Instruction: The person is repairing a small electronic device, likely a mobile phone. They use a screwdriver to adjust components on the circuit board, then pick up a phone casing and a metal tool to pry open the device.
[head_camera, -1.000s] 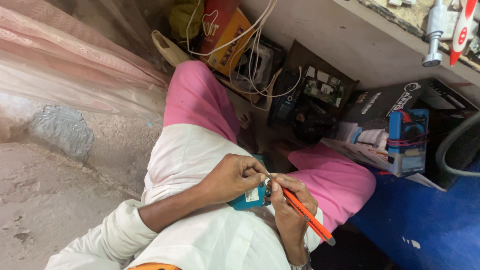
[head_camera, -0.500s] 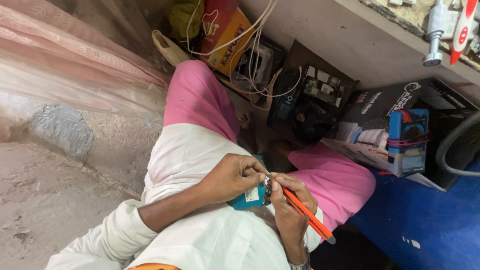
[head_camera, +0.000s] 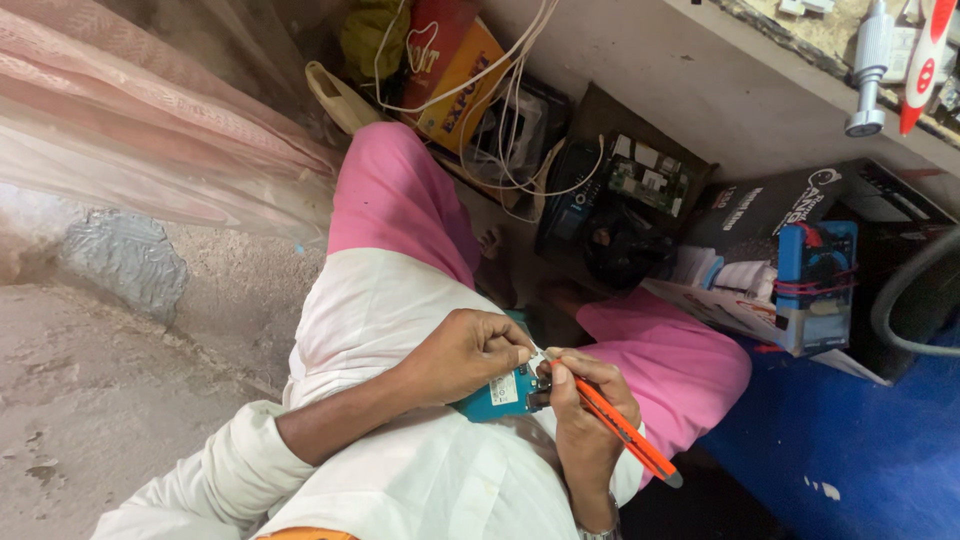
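Note:
I sit with my lap in white cloth and pink trousers. My left hand (head_camera: 462, 353) grips a small teal circuit board (head_camera: 497, 397) with a white label, held over my lap. My right hand (head_camera: 585, 415) holds an orange tool (head_camera: 620, 428) like a slim screwdriver or cutter, its tip pressed at the board's upper edge between my two hands. The tool's tail points down to the right. Most of the board is hidden under my fingers.
A pile of electronic parts, white cables (head_camera: 500, 70) and an orange box (head_camera: 455, 75) lies beyond my knees under a shelf edge (head_camera: 720, 70). A black carton (head_camera: 790, 210) with blue parts stands at right on a blue surface (head_camera: 860, 450). Rough concrete floor (head_camera: 90, 400) lies at left.

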